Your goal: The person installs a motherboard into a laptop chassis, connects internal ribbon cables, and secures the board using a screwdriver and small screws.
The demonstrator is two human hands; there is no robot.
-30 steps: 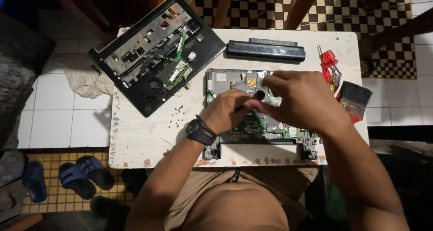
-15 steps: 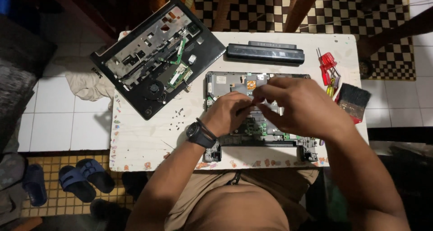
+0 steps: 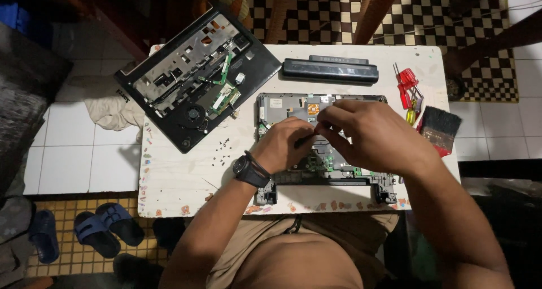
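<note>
Laptop base [image 3: 293, 111], stripped open with its circuit board bare, lies at the middle of a small white table [image 3: 186, 182], right in front of the seated person. Both hands meet over the board: the left hand [image 3: 285, 145], a dark watch on its wrist, curls its fingers down onto the board, and the right hand [image 3: 372, 136] pinches something small just beside them; what it grips cannot be told. Already off and set aside: the top cover [image 3: 195, 83] at the far left, the battery [image 3: 330, 70] beyond, loose screws [image 3: 223, 148] between. The board itself is not yet lifted out. Red screwdrivers [image 3: 407, 86] and a brush [image 3: 439, 128] lie to the right.
</note>
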